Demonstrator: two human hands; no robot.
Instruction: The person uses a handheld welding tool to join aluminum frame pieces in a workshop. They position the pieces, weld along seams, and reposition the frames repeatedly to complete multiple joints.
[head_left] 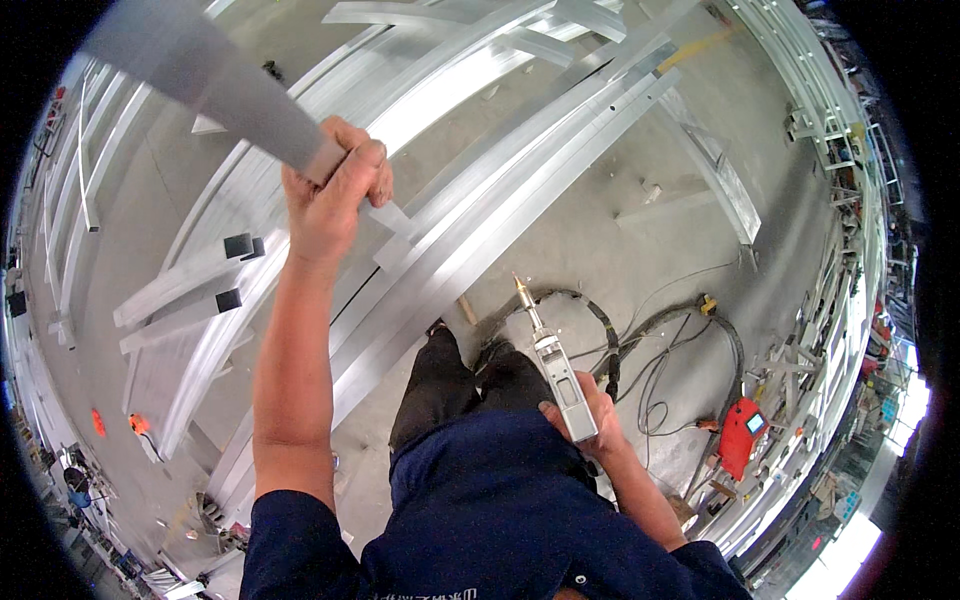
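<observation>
My left hand (338, 205) is raised on the left side, its fingers wrapped round a long grey metal bar (215, 90). The bar widens toward the upper left, where the picture's rim cuts it off. Below that hand, long silver metal beams (470, 235) run diagonally across the floor, with a short flat strip (392, 215) near the fist. Close to my waist, my right hand (600, 415) grips a welding gun (562, 380) with a pale boxy body. Its brass-tipped nozzle points up and away, toward the beams. Part of the right hand's grip is hidden behind the gun.
A dark hose (610, 335) and thin cables loop over the floor at right, near a red box with a small screen (741, 438). Capped metal tubes (190, 285) lie at left. An angled metal piece (728, 190) lies at upper right. Metal stacks (800, 70) line the right edge.
</observation>
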